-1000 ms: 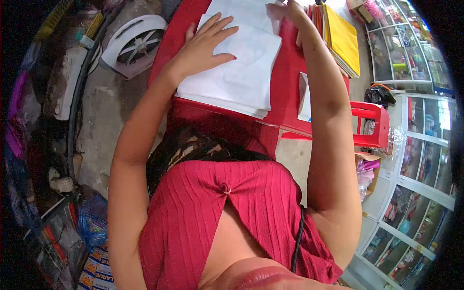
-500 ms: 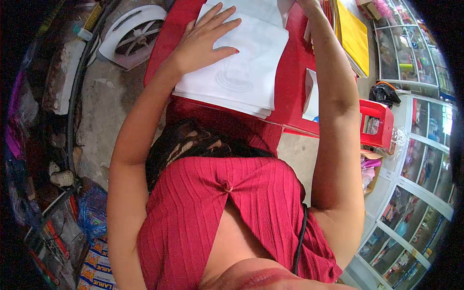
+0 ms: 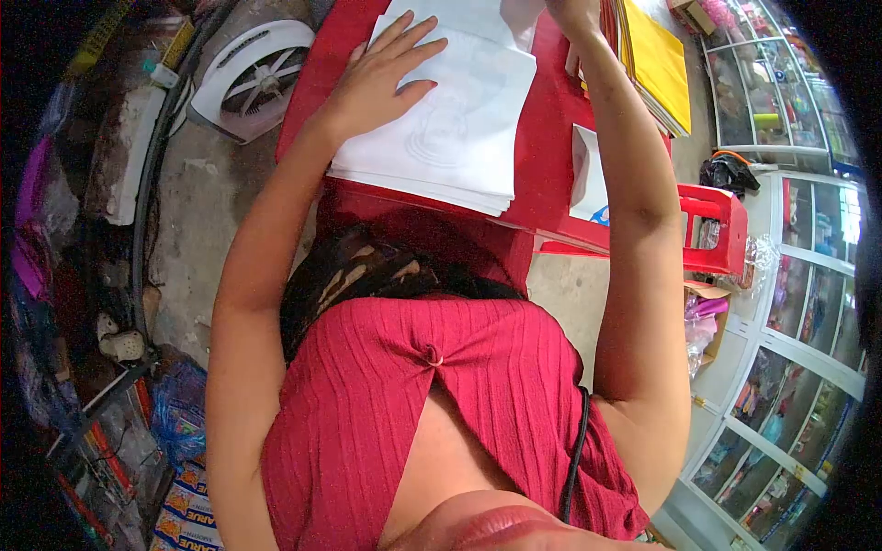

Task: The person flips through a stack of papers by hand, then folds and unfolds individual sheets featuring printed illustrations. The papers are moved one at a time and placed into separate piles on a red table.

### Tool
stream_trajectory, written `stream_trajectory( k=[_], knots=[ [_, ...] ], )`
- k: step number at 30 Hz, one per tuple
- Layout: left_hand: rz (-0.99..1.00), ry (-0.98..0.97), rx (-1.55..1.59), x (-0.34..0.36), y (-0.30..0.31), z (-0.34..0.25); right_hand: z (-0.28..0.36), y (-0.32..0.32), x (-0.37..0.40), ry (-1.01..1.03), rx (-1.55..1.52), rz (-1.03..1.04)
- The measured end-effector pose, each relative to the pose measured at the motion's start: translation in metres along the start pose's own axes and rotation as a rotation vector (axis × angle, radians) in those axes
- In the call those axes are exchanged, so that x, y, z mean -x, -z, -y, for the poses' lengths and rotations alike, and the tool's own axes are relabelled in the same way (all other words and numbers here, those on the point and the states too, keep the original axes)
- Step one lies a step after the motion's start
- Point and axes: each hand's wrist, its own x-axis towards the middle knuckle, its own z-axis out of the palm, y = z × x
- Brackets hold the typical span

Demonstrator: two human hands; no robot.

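Note:
A stack of white paper sheets [image 3: 469, 138] lies on the red table [image 3: 542, 174], with a faint drawing visible on the top sheet. My left hand [image 3: 381, 78] rests flat on the stack's left side, fingers spread and thumb apart. At the top edge of the view is my right hand [image 3: 574, 11], beside the far right part of the paper. Its fingers are cut off by the frame, so what they hold cannot be seen.
Yellow folders [image 3: 654, 64] are piled right of my right forearm, near a white folded card [image 3: 589, 174]. A red plastic stool [image 3: 726, 230] and glass display cabinets [image 3: 799, 367] stand right. A white fan [image 3: 253, 78] is at left.
The paper, table and folders appear shifted slightly left in the view. Both hands have shifted slightly left with them; my left hand still lies flat on the paper.

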Motion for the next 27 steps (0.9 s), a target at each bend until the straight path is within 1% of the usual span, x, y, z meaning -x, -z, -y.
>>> stream_trajectory(
  k=[2, 6, 8, 9, 11, 12, 14, 15, 17, 18, 19, 20, 21, 22, 23, 24, 25, 26, 27],
  knots=[
    [0.000, -0.002, 0.006, 0.000, 0.000, -0.001, 0.002, 0.006, 0.004, 0.060, -0.083, -0.001],
    [0.032, 0.017, -0.030, 0.000, 0.003, -0.003, 0.004, 0.009, 0.009, 0.091, -0.092, -0.026],
    [0.058, 0.029, -0.045, -0.001, 0.004, -0.003, 0.002, 0.008, 0.011, 0.211, -0.033, -0.086],
    [0.054, 0.023, -0.043, -0.001, 0.003, -0.002, 0.000, 0.008, 0.011, 0.210, -0.033, -0.088],
    [0.051, 0.016, -0.041, 0.000, 0.003, -0.002, 0.006, 0.019, 0.016, 0.351, 0.133, -0.091],
    [0.045, 0.011, -0.035, -0.001, 0.003, -0.002, 0.010, 0.027, 0.020, 0.349, 0.132, -0.092],
    [0.040, 0.004, -0.030, -0.001, 0.004, -0.002, 0.029, 0.048, 0.033, 0.509, 0.117, -0.199],
    [0.046, 0.000, -0.073, -0.001, 0.005, -0.003, 0.033, 0.054, 0.036, 0.507, 0.117, -0.199],
    [0.058, -0.004, -0.113, -0.001, 0.004, -0.003, 0.040, 0.063, 0.046, 0.485, 0.143, -0.134],
    [-0.024, -0.055, -0.123, -0.001, 0.003, -0.002, 0.045, 0.067, 0.053, 0.483, 0.142, -0.133],
    [-0.107, -0.106, -0.134, -0.003, 0.006, -0.007, 0.051, 0.070, 0.061, 0.419, 0.099, -0.093],
    [-0.106, -0.105, -0.133, -0.004, 0.013, -0.009, 0.054, 0.073, 0.068, 0.355, 0.055, -0.054],
    [-0.037, -0.085, -0.120, -0.004, 0.021, -0.011, 0.053, 0.074, 0.075, 0.355, 0.055, -0.054],
    [0.034, -0.065, -0.106, -0.004, 0.027, -0.014, 0.049, 0.072, 0.084, 0.256, 0.005, 0.072],
    [0.036, -0.064, -0.105, -0.003, 0.025, -0.012, 0.048, 0.073, 0.092, 0.155, -0.046, 0.197],
    [-0.114, -0.048, -0.066, -0.002, 0.019, -0.009, 0.048, 0.073, 0.103, 0.154, -0.047, 0.198],
    [-0.263, -0.032, -0.027, -0.001, 0.015, -0.006, 0.052, 0.076, 0.114, 0.301, -0.047, 0.069],
    [-0.261, -0.031, -0.027, 0.001, 0.013, -0.005, 0.056, 0.077, 0.123, 0.447, -0.048, -0.063],
    [-0.362, -0.050, -0.048, 0.003, 0.011, -0.003, 0.059, 0.077, 0.130, 0.508, -0.036, -0.119]
  ],
)
